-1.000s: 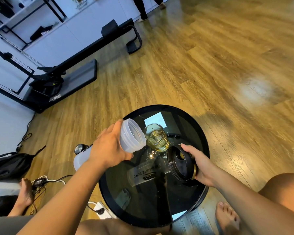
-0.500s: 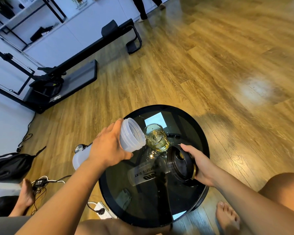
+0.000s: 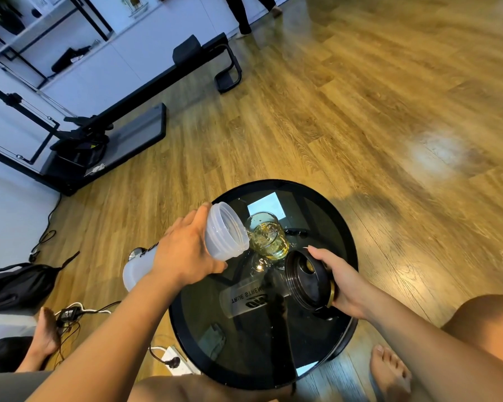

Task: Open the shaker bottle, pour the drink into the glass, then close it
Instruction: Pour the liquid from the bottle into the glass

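Shaker bottle [image 3: 215, 242]: translucent plastic, tipped nearly level over the left part of the round black glass surface [image 3: 340, 216], its open mouth at the rim of the glass [image 3: 269, 237]; judged light now and stiff-walled, smooth and perhaps slippery if wet; best held round the mid-body, as here.
Left hand [image 3: 183, 256]: wrapped round the bottle's middle, fingers curled over the top, thumb beneath.
Glass: clear, upright, far of centre on the surface, partly filled with yellow drink; judged fragile and easily tipped by a knock from the bottle's lip.
Lid [image 3: 307, 278]: dark, with a gold band, held on edge near the glass; right hand [image 3: 341, 281] closed on its right side.
Obscured: the bottle's base lay behind the left forearm; remaining contents could not be judged; the pouring stream was barely discernible; the lid's spout cap was indistinct.
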`<action>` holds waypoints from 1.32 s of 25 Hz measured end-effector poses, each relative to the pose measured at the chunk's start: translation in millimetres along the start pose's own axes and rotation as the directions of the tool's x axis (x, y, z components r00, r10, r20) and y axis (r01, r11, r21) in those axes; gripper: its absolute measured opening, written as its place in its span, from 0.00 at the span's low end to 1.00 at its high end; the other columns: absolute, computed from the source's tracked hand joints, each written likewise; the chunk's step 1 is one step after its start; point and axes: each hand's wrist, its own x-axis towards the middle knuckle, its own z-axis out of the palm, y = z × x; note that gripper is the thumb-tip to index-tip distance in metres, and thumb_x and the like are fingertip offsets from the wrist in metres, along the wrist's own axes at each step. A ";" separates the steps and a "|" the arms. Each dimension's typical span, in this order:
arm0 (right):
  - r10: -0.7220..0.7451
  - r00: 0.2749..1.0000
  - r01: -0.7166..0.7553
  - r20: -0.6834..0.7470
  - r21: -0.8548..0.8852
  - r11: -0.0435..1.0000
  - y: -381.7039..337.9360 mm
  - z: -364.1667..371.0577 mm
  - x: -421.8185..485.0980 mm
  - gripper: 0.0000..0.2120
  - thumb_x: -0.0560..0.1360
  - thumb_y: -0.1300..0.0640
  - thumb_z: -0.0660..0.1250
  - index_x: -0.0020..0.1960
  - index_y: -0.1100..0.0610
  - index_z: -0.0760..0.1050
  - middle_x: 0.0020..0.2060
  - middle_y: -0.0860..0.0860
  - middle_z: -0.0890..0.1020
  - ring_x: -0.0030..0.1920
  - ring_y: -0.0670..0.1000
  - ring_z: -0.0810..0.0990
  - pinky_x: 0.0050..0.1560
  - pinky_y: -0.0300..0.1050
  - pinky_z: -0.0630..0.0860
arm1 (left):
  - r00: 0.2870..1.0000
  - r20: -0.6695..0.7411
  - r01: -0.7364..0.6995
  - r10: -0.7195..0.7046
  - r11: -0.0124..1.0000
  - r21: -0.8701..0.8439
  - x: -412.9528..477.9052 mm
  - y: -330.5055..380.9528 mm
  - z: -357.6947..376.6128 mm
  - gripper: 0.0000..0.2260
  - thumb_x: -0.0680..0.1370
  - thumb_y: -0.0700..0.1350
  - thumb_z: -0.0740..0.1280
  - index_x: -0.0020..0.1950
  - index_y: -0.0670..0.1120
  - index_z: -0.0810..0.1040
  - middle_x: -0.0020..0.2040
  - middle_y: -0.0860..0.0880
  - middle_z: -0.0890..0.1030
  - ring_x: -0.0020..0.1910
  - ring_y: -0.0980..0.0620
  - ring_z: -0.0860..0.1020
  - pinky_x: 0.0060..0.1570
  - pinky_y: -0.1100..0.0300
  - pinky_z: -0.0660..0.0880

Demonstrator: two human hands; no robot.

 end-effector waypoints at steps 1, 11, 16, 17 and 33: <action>0.002 1.000 -0.002 -0.006 -0.003 1.000 -0.3 0.5 -0.4 0.25 0.71 0.41 0.71 0.61 0.56 0.81 0.57 0.61 0.85 0.60 0.63 0.82 0.67 0.61 0.74 | 1.000 -0.001 -0.002 0.002 1.000 0.001 0.1 0.2 0.1 0.52 0.64 0.52 0.86 0.82 0.50 0.62 0.70 0.50 0.76 0.67 0.43 0.76 0.65 0.41 0.77; 0.014 1.000 -0.014 -0.003 0.000 1.000 -0.9 1.0 -1.8 0.24 0.73 0.40 0.70 0.60 0.57 0.82 0.56 0.60 0.86 0.60 0.63 0.82 0.67 0.61 0.75 | 1.000 -0.025 -0.016 0.017 0.997 0.076 5.0 -0.3 -2.9 0.52 0.64 0.53 0.85 0.83 0.50 0.62 0.68 0.49 0.77 0.66 0.42 0.76 0.64 0.46 0.75; 0.011 1.000 -0.011 0.007 0.008 1.000 -1.6 0.8 -2.8 0.24 0.74 0.41 0.69 0.60 0.57 0.82 0.56 0.61 0.86 0.60 0.63 0.82 0.67 0.61 0.75 | 0.998 -0.042 -0.038 0.045 0.989 0.145 9.9 -1.5 -5.5 0.54 0.63 0.54 0.84 0.83 0.49 0.62 0.68 0.48 0.77 0.65 0.42 0.76 0.63 0.47 0.74; 0.011 1.000 -0.011 0.006 0.005 1.000 -1.8 0.9 -3.3 0.24 0.73 0.41 0.70 0.60 0.57 0.82 0.56 0.61 0.86 0.60 0.63 0.82 0.67 0.61 0.75 | 0.998 -0.043 -0.045 0.052 0.987 0.156 11.1 -1.9 -6.5 0.54 0.63 0.54 0.84 0.84 0.48 0.62 0.69 0.48 0.77 0.65 0.41 0.76 0.64 0.46 0.74; -0.008 1.000 0.008 0.027 0.010 1.000 -2.8 1.0 -5.4 0.21 0.73 0.41 0.70 0.54 0.57 0.85 0.53 0.60 0.87 0.58 0.62 0.84 0.64 0.58 0.78 | 0.858 -0.108 -0.340 0.503 0.712 0.614 21.5 14.5 -17.8 0.47 0.60 0.48 0.87 0.73 0.42 0.66 0.65 0.35 0.82 0.60 0.28 0.81 0.64 0.35 0.77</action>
